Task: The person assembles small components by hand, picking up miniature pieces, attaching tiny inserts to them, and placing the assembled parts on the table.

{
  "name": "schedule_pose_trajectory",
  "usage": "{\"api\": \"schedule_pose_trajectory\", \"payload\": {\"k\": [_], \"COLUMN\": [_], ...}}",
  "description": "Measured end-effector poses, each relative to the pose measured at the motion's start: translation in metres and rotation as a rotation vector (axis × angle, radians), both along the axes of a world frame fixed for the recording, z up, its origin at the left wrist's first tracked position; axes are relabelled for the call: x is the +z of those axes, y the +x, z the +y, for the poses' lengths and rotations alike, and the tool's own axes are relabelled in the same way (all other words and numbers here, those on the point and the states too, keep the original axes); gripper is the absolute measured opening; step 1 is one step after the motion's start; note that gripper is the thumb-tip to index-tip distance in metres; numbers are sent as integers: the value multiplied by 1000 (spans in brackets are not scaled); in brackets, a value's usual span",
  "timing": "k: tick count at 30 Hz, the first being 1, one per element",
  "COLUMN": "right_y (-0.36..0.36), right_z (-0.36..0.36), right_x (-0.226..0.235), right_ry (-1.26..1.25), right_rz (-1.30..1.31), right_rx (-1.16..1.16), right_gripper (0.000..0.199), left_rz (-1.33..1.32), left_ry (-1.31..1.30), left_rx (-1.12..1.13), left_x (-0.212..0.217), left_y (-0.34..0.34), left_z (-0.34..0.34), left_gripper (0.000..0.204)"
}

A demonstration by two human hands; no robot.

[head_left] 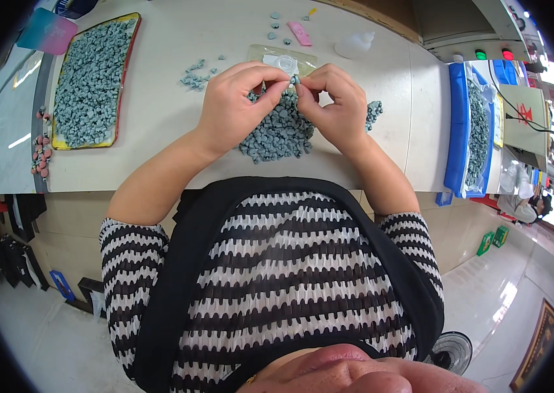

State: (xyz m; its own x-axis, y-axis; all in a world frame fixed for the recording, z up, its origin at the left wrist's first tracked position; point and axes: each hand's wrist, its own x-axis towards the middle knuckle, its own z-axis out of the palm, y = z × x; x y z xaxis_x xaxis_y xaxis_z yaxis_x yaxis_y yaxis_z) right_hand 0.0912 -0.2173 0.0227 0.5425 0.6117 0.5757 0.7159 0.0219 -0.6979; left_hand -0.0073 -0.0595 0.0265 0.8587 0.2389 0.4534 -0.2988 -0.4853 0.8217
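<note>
Head view: both hands [236, 98] [341, 105] in a close pinch on a tiny grey-green piece [294, 80], shape mostly hidden.

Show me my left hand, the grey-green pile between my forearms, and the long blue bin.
Left hand [232, 103]: head view, back of the hand.
Grey-green pile [278, 134]: head view, middle of the heap.
Blue bin [459, 128]: head view, left wall.

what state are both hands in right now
Left hand: closed in a pinch; whether it holds anything cannot be told.
Right hand: closed, pinching a small grey-green piece.
</note>
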Motion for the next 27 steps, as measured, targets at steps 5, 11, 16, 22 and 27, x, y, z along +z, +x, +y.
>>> {"api": "schedule_pose_trajectory", "payload": {"k": [5, 11, 16, 22, 27], "right_y": [-1, -2, -1, -1, 0], "right_z": [0, 1, -1, -1, -1], "right_x": [0, 0, -4, -4, -7], "right_ry": [-1, -11, -17, -23, -29], "right_rz": [-5, -15, 134, 168, 190], "right_rx": [-10, -42, -8, -6, -7], "right_gripper": [13, 12, 11, 10, 9], "left_rz": [-2, -45, 13, 232, 263], "left_ry": [2, 61, -52, -169, -207], "left_rx": [-4, 32, 1, -38, -60], "left_x": [0, -1, 0, 3, 1], "left_y": [1, 2, 2, -2, -1], "left_z": [0, -1, 1, 3, 5], "left_gripper": [12, 11, 11, 14, 15]}}
